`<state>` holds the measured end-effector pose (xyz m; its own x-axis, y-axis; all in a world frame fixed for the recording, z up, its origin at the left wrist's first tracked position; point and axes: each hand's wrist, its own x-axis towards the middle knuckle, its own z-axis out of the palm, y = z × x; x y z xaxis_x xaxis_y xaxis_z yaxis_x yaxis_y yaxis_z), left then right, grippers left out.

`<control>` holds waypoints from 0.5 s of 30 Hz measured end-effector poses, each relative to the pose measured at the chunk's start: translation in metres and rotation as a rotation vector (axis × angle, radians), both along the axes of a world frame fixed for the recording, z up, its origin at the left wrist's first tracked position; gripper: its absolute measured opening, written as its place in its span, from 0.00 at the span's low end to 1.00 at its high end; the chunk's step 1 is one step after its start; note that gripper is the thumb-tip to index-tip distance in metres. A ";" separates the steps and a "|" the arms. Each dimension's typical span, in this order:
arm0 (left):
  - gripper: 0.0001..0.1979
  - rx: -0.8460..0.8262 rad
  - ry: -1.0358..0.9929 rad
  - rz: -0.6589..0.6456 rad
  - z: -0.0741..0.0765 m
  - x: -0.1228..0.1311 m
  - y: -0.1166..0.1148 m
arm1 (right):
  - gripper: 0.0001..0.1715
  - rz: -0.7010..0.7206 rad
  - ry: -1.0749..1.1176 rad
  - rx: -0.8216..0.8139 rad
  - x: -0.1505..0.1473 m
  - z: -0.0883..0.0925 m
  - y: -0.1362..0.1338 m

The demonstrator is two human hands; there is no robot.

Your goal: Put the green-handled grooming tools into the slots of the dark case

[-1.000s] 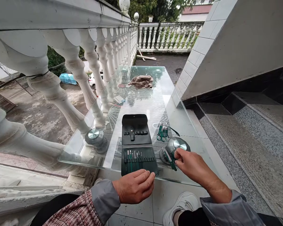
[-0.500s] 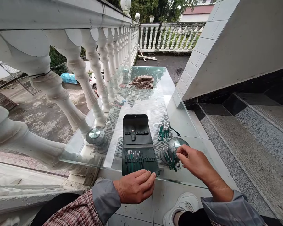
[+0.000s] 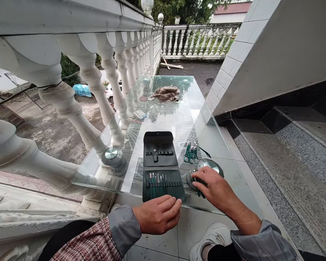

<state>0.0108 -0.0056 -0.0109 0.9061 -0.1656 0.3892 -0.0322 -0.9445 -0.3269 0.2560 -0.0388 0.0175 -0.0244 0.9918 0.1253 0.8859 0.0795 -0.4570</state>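
Observation:
A black tool case (image 3: 159, 165) lies unfolded on the glass table, with several slim green-handled tools (image 3: 154, 183) in the loops of its lower half. At the case's near edge is my left hand (image 3: 161, 214), its fingers bent together against the lower right corner. My right hand (image 3: 210, 185) is over a small pile of tools at the right, thumb and index finger pinching among them; its fingers cover most of the pile. Beyond it lie green clippers (image 3: 192, 151), green scissors (image 3: 189, 159) and a curved dark tool (image 3: 203, 149).
The glass tabletop (image 3: 222, 148) rests on round metal-capped supports (image 3: 112, 156). Farther back are a crumpled brown cloth (image 3: 166, 94) and a small card (image 3: 139, 114). A white balustrade (image 3: 81, 87) runs along the left, and stone steps (image 3: 285, 156) rise at the right.
My right hand has moved left and over the tool pile, now covering most of it. My left hand stays at the case's edge. The view has shifted slightly.

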 end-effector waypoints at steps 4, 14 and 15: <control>0.12 0.019 0.031 -0.009 0.001 -0.001 0.000 | 0.07 -0.009 -0.091 0.018 -0.002 -0.005 0.001; 0.12 0.002 0.020 -0.085 -0.003 -0.004 -0.001 | 0.11 -0.003 0.439 -0.116 -0.053 0.008 0.019; 0.12 -0.009 0.039 -0.088 -0.003 -0.005 0.000 | 0.12 -0.006 0.474 -0.169 -0.059 0.008 0.023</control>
